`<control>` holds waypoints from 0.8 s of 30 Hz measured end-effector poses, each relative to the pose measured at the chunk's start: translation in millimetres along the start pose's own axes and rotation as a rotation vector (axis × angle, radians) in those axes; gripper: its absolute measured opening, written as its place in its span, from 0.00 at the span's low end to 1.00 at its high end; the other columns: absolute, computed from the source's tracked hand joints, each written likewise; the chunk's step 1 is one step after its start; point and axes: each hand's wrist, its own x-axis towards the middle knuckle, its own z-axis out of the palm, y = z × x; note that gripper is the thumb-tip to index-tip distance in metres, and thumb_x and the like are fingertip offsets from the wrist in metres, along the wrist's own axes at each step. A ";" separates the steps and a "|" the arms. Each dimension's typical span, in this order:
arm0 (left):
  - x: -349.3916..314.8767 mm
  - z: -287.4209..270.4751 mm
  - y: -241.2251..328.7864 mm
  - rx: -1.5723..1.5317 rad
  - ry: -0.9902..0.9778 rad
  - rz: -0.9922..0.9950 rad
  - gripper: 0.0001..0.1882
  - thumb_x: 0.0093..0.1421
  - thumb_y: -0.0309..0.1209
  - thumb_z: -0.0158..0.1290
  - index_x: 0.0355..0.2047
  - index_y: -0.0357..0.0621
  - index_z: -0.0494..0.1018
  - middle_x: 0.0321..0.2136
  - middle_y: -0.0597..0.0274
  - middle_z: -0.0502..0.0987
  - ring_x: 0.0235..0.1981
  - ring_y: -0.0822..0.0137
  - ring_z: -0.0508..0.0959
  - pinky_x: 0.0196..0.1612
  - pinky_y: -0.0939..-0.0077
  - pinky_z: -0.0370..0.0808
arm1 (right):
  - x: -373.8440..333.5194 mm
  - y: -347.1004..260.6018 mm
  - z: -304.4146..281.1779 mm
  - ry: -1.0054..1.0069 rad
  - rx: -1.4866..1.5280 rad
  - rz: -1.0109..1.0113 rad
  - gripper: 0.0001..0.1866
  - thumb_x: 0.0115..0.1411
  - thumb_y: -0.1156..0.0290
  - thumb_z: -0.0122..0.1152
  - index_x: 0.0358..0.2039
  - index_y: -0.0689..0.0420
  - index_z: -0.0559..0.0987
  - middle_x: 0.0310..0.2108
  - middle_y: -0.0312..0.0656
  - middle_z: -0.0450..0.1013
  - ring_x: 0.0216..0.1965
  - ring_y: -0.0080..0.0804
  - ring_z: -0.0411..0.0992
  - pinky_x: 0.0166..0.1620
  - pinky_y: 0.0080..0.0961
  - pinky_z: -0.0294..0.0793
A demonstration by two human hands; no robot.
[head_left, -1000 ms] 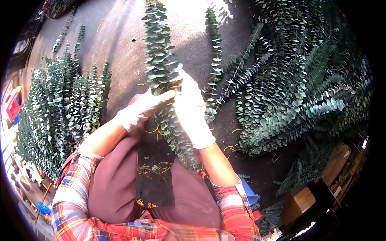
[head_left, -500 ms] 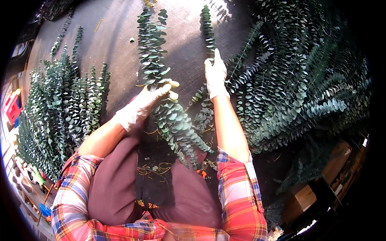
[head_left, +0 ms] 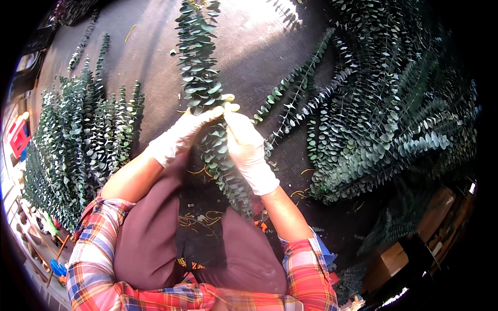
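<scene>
Fanning out at left, round-leaved stems (head_left: pixel 78 140) lie on a dark, grainy surface (head_left: pixel 150 72); at centre, a thin-gloved left hand (head_left: pixel 184 130) grips a leafy bundle (head_left: pixel 198 57); the right hand (head_left: pixel 247 142) meets it, fingers bent, their hold hard to tell; right, a dense heap (head_left: pixel 373 119) fades into shadow.

Holding leafy bunch (head_left: pixel 198 65) mid-length in gloved left hand (head_left: pixel 185 130), with gloved right hand (head_left: pixel 247 144) against its fingertips. Working over dark mat (head_left: pixel 148 67), between leafy pile (head_left: pixel 78 140) at left and bigger heap (head_left: pixel 373 119) at right. Got yellow strips (head_left: pixel 206 221) near knees (head_left: pixel 244 233).
</scene>
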 end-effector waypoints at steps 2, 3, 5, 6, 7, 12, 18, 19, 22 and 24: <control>-2.8 -7.7 -5.6 -0.023 0.052 -0.073 0.28 0.62 0.38 0.57 0.59 0.40 0.65 0.48 0.60 0.77 0.50 0.70 0.75 0.56 0.72 0.70 | 8.3 -2.3 -2.7 -0.173 -0.151 -0.013 0.16 0.57 0.75 0.59 0.47 0.56 0.78 0.36 0.44 0.76 0.38 0.39 0.76 0.43 0.30 0.76; -4.3 -12.0 -8.9 0.027 0.114 -0.081 0.27 0.61 0.38 0.57 0.58 0.40 0.66 0.45 0.62 0.78 0.47 0.71 0.76 0.54 0.73 0.72 | 18.8 -9.0 -11.1 -0.276 -0.226 -0.020 0.16 0.58 0.71 0.60 0.48 0.53 0.78 0.34 0.42 0.76 0.35 0.38 0.76 0.40 0.30 0.76; -5.9 -13.7 -12.6 0.025 0.103 0.015 0.28 0.61 0.38 0.58 0.59 0.40 0.65 0.40 0.64 0.78 0.43 0.72 0.77 0.49 0.76 0.73 | 47.9 6.3 -33.6 -0.433 -0.251 0.020 0.14 0.58 0.61 0.60 0.46 0.43 0.80 0.28 0.42 0.75 0.33 0.37 0.75 0.37 0.31 0.76; -6.3 -14.0 -11.2 0.024 0.075 -0.009 0.29 0.61 0.38 0.58 0.59 0.39 0.64 0.39 0.64 0.78 0.42 0.73 0.77 0.48 0.76 0.73 | 62.9 21.3 -38.1 -0.239 -0.082 0.182 0.13 0.58 0.63 0.61 0.45 0.46 0.80 0.30 0.42 0.77 0.34 0.36 0.76 0.40 0.32 0.75; -6.4 -12.9 -6.6 0.021 0.046 -0.030 0.30 0.61 0.38 0.58 0.59 0.39 0.64 0.37 0.64 0.78 0.40 0.73 0.77 0.47 0.77 0.74 | 81.3 34.6 -50.4 -0.022 0.001 0.238 0.17 0.58 0.68 0.62 0.48 0.53 0.78 0.39 0.47 0.76 0.42 0.38 0.75 0.48 0.31 0.73; 2.5 0.2 -4.3 0.017 -0.025 -0.033 0.33 0.60 0.40 0.59 0.61 0.38 0.61 0.31 0.67 0.77 0.36 0.75 0.76 0.42 0.78 0.73 | 96.5 156.7 -70.8 0.223 -0.335 0.505 0.41 0.53 0.73 0.62 0.66 0.59 0.56 0.58 0.54 0.64 0.59 0.45 0.64 0.61 0.34 0.62; 1.4 -17.7 0.9 0.015 0.007 0.045 0.34 0.59 0.39 0.59 0.62 0.39 0.60 0.32 0.68 0.76 0.36 0.76 0.74 0.42 0.80 0.71 | 53.0 87.0 -63.7 -0.040 0.268 0.515 0.33 0.56 0.83 0.55 0.63 0.49 0.67 0.43 0.42 0.74 0.36 0.27 0.73 0.41 0.22 0.76; 0.1 -20.0 2.3 0.010 -0.005 0.060 0.35 0.59 0.39 0.59 0.62 0.39 0.60 0.32 0.68 0.76 0.36 0.76 0.74 0.42 0.80 0.71 | 44.3 59.9 -60.4 -0.117 0.378 0.580 0.33 0.56 0.84 0.54 0.63 0.47 0.68 0.43 0.39 0.74 0.36 0.24 0.73 0.39 0.21 0.76; 0.6 -17.9 6.4 0.014 0.018 0.006 0.34 0.58 0.35 0.59 0.62 0.39 0.61 0.37 0.65 0.77 0.40 0.75 0.75 0.47 0.78 0.71 | 11.0 32.5 -45.0 -0.194 0.324 0.267 0.33 0.55 0.84 0.56 0.62 0.46 0.69 0.41 0.39 0.75 0.37 0.28 0.74 0.42 0.23 0.75; -1.3 -18.5 2.9 0.023 0.045 0.004 0.33 0.57 0.33 0.60 0.61 0.39 0.62 0.39 0.65 0.78 0.42 0.74 0.76 0.49 0.77 0.72 | 3.8 14.3 -29.2 -0.184 0.199 0.051 0.33 0.54 0.85 0.57 0.62 0.52 0.69 0.41 0.43 0.75 0.38 0.30 0.74 0.44 0.22 0.74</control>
